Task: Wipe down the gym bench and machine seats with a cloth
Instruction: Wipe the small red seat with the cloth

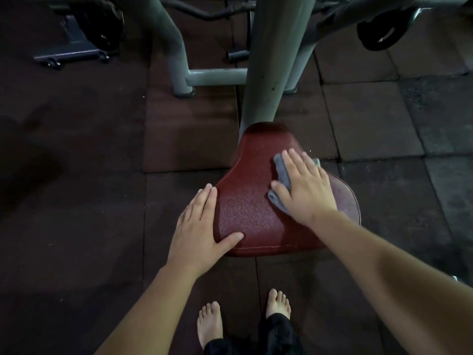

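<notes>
A dark red padded machine seat (253,208) sits in front of me, narrow at the far end and wide near me. My right hand (304,187) lies flat on a grey cloth (280,172), pressing it onto the seat's right half. Most of the cloth is hidden under the palm. My left hand (202,226) grips the seat's left front edge, fingers down the side and thumb on top of the pad.
A thick grey steel post (271,60) rises just behind the seat, with more frame tubes (215,76) on the floor beyond. A dark machine base (74,47) stands far left. Dark rubber floor tiles (371,116) lie all around. My bare feet (210,324) are below the seat.
</notes>
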